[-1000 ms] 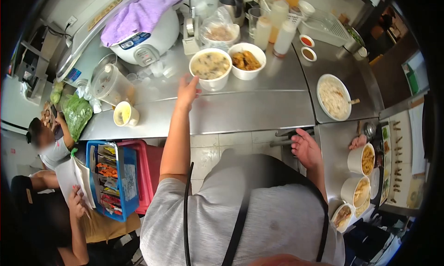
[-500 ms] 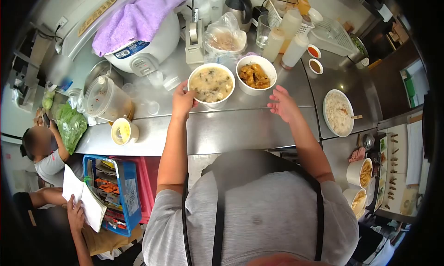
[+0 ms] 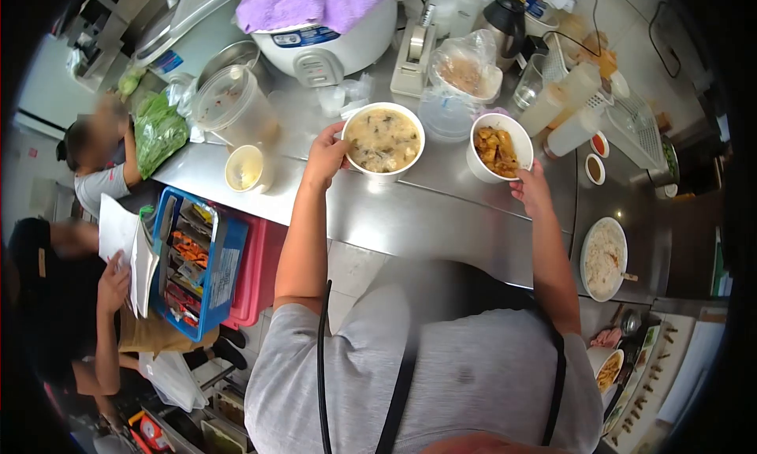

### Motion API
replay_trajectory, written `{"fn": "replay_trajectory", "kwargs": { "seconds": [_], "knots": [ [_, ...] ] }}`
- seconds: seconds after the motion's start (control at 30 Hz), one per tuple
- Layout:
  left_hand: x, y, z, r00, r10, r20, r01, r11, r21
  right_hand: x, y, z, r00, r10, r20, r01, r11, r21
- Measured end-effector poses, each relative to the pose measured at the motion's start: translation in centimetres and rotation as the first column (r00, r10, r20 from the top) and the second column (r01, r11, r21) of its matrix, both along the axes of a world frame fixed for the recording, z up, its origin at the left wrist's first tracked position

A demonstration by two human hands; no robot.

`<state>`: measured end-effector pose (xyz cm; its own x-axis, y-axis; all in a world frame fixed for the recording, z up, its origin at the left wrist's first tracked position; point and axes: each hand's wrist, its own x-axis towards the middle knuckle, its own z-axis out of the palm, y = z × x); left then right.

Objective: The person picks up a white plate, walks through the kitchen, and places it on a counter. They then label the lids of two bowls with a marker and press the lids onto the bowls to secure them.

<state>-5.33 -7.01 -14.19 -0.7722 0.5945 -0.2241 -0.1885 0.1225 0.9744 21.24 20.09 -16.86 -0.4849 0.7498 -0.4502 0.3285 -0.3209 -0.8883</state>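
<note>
Taking the soup bowl (image 3: 383, 141) as the landmark: far to its left, two other people sit beyond the counter (image 3: 410, 217) edge, one holding papers (image 3: 126, 249), beside a blue bin (image 3: 197, 261) of packets. Nearer on that side stand a small cup (image 3: 246, 168) and a clear lidded tub (image 3: 229, 107). The left hand (image 3: 326, 156) grips the soup bowl's left rim, thumb over the lip and fingers curled under, probably to keep the full bowl level. Behind the bowl sits a rice cooker (image 3: 323, 36) (a purple cloth on its lid). To the right, the right hand (image 3: 530, 187) pinches the near rim of the bowl of fried pieces (image 3: 498, 148). Right of that stand squeeze bottles (image 3: 568, 111) and a rice bowl (image 3: 604, 258). The near strip of counter in front of both bowls lies bare.
</note>
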Motion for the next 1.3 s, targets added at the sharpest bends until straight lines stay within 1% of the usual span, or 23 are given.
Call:
{"fn": "replay_trajectory", "kwargs": {
  "seconds": [0.13, 0.27, 0.37, 0.47, 0.5, 0.53, 0.6, 0.7, 0.8, 0.83, 0.93, 0.97, 1.03, 1.07, 1.1, 1.13, 1.17, 1.2, 1.23, 1.27, 1.3],
  "knots": [
    [-0.7, -0.8, -0.1, 1.000, -0.001, 0.009, 0.001, 0.999, 0.046, 0.2, -0.3, 0.3, 1.000, 0.019, -0.004, -0.019, 1.000, -0.010],
    [-1.6, -0.3, -0.7, 0.997, 0.057, 0.052, -0.062, 0.994, 0.095, 0.4, -1.2, 0.5, 0.999, 0.044, -0.020, -0.045, 0.998, -0.048],
    [-3.1, -0.2, -1.7, 0.999, 0.022, 0.034, -0.026, 0.994, 0.109, 0.1, -2.0, 0.3, 0.996, 0.066, -0.058, -0.071, 0.994, -0.084],
    [-3.6, 0.1, -1.3, 1.000, 0.026, 0.015, -0.027, 0.997, 0.067, -0.1, -3.7, 0.9, 0.992, 0.098, -0.076, -0.106, 0.989, -0.102],
    [-4.2, 0.0, -1.9, 0.999, 0.017, -0.029, -0.016, 0.999, 0.037, -0.3, -4.2, 1.2, 0.991, 0.110, -0.079, -0.118, 0.987, -0.107],
    [-4.5, 0.1, -2.1, 0.998, 0.033, -0.044, -0.031, 0.999, 0.037, -0.3, -4.5, 1.1, 0.989, 0.125, -0.072, -0.132, 0.986, -0.102],
    [-5.0, -0.1, -1.8, 0.999, -0.005, -0.042, 0.006, 0.999, 0.042, -0.6, -4.8, 0.7, 0.985, 0.164, -0.063, -0.169, 0.981, -0.094],
    [-5.6, -0.2, -2.0, 0.997, 0.067, -0.025, -0.067, 0.998, 0.014, -1.0, -5.8, 1.1, 0.981, 0.191, -0.032, -0.193, 0.978, -0.073],
    [-5.1, 0.0, -0.4, 0.998, 0.055, 0.009, -0.055, 0.998, -0.008, -1.1, -5.9, 1.0, 0.964, 0.266, 0.002, -0.266, 0.963, -0.033],
    [-4.9, 0.3, -0.5, 0.997, 0.070, -0.019, -0.071, 0.996, -0.046, -0.9, -5.7, 1.4, 0.949, 0.314, 0.010, -0.314, 0.949, -0.025],
    [-6.7, -0.5, -4.2, 0.979, 0.168, -0.118, -0.162, 0.985, 0.055, -0.9, -3.5, 2.1, 0.914, 0.403, 0.041, -0.399, 0.914, -0.077],
    [-5.6, -0.4, -3.4, 0.964, 0.257, -0.075, -0.249, 0.963, 0.102, -1.0, -2.7, 1.8, 0.937, 0.338, 0.084, -0.341, 0.940, 0.025],
    [-2.9, -0.8, -2.0, 0.904, 0.427, 0.028, -0.425, 0.888, 0.177, -1.6, 0.0, 0.1, 0.946, 0.240, 0.217, -0.285, 0.936, 0.207],
    [-1.8, -0.9, -2.2, 0.898, 0.439, 0.021, -0.432, 0.873, 0.228, -1.9, 1.6, -1.0, 0.943, 0.186, 0.276, -0.268, 0.917, 0.295],
    [-0.7, -1.2, -2.4, 0.891, 0.454, 0.016, -0.440, 0.854, 0.279, -2.5, 3.1, -2.4, 0.921, 0.130, 0.366, -0.296, 0.846, 0.443],
    [1.3, -1.1, -2.1, 0.878, 0.474, 0.065, -0.472, 0.836, 0.282, -3.0, 4.5, -3.9, 0.894, 0.062, 0.444, -0.336, 0.749, 0.571],
    [2.5, -1.4, -3.7, 0.914, 0.405, 0.011, -0.393, 0.880, 0.268, -3.2, 5.1, -4.7, 0.863, -0.017, 0.505, -0.384, 0.629, 0.676],
    [4.2, -1.2, -4.5, 0.953, 0.302, -0.001, -0.290, 0.919, 0.268, -3.5, 4.8, -4.6, 0.848, -0.071, 0.526, -0.381, 0.609, 0.696],
    [6.2, -0.6, -4.3, 0.972, 0.225, 0.072, -0.235, 0.952, 0.198, -4.1, 4.1, -4.1, 0.830, -0.123, 0.544, -0.382, 0.587, 0.714],
    [7.5, -0.2, -4.1, 0.987, 0.114, 0.109, -0.131, 0.978, 0.160, -4.4, 3.6, -3.9, 0.809, -0.175, 0.561, -0.385, 0.563, 0.731],
    [8.2, 0.4, -4.7, 0.998, 0.021, 0.064, -0.033, 0.981, 0.191, -4.4, 3.9, -4.1, 0.797, -0.170, 0.580, -0.402, 0.567, 0.719]
  ]
}}
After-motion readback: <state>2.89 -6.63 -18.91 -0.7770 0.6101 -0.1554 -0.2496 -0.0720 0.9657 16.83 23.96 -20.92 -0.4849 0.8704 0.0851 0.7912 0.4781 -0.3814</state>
